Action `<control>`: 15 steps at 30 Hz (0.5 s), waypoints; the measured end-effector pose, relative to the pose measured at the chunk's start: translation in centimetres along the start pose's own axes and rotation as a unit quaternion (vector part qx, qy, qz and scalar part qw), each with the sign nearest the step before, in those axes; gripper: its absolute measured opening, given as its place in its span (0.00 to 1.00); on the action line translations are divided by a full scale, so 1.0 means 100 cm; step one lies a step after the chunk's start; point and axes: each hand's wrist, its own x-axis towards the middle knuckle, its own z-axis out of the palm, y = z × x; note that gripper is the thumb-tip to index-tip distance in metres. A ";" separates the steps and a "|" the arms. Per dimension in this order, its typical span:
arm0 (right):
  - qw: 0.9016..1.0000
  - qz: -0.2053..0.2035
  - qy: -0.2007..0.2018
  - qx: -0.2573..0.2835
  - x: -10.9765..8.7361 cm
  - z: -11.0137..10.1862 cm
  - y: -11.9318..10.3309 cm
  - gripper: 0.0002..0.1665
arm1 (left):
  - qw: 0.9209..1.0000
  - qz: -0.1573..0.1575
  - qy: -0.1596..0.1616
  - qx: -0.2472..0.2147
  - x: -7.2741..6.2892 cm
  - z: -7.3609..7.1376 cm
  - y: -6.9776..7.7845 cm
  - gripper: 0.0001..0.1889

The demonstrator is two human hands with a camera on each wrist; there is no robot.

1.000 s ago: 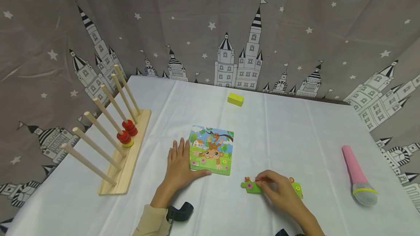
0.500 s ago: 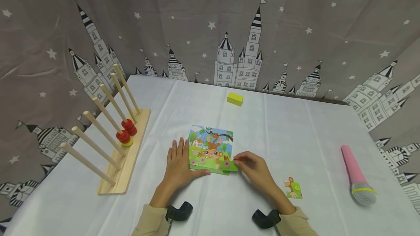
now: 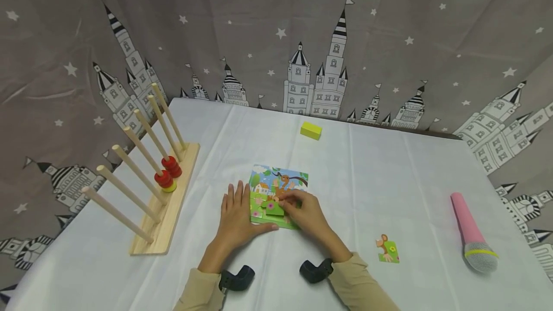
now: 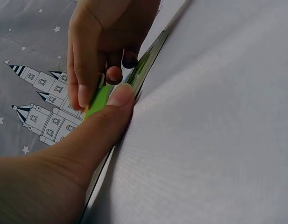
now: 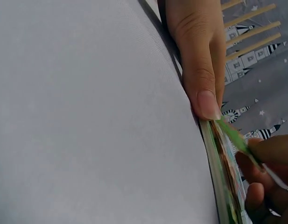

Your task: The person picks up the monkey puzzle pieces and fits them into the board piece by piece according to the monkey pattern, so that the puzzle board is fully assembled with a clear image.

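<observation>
In the head view a jigsaw puzzle (image 3: 261, 187) with a monkey picture lies flat on the white table. My left hand (image 3: 235, 217) rests at its left side, fingers straight, thumb along the near edge. My right hand (image 3: 307, 212) pinches a green puzzle piece (image 3: 274, 208) with a pink flower, holding it over the lower middle of the puzzle. The right wrist view shows that piece (image 5: 235, 135) tilted between thumb and fingers, close to the left thumb (image 5: 209, 103). A second puzzle piece (image 3: 392, 249), with a monkey's ear and a yellow flower, lies apart to the right.
A wooden peg rack (image 3: 173, 215) with several red rings and a yellow one stands at the left. Behind the puzzle lies a yellow block (image 3: 311, 130). A pink toy microphone (image 3: 468, 224) lies at the right. A grey castle-print curtain (image 3: 242, 23) hangs behind the table.
My right hand picked up the flower piece from the table at right and carried it left, past the puzzle's right edge, to above its middle. My left hand stayed in place.
</observation>
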 end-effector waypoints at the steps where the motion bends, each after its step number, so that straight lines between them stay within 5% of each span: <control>1: 1.000 0.000 -0.002 -0.008 0.000 0.001 -0.001 0.07 | 1.000 0.000 -0.001 -0.001 0.000 0.000 0.000 0.64; 15: 0.996 -0.002 -0.004 -0.085 0.001 0.008 -0.009 0.07 | 1.000 -0.001 -0.001 -0.004 0.000 -0.001 0.001 0.64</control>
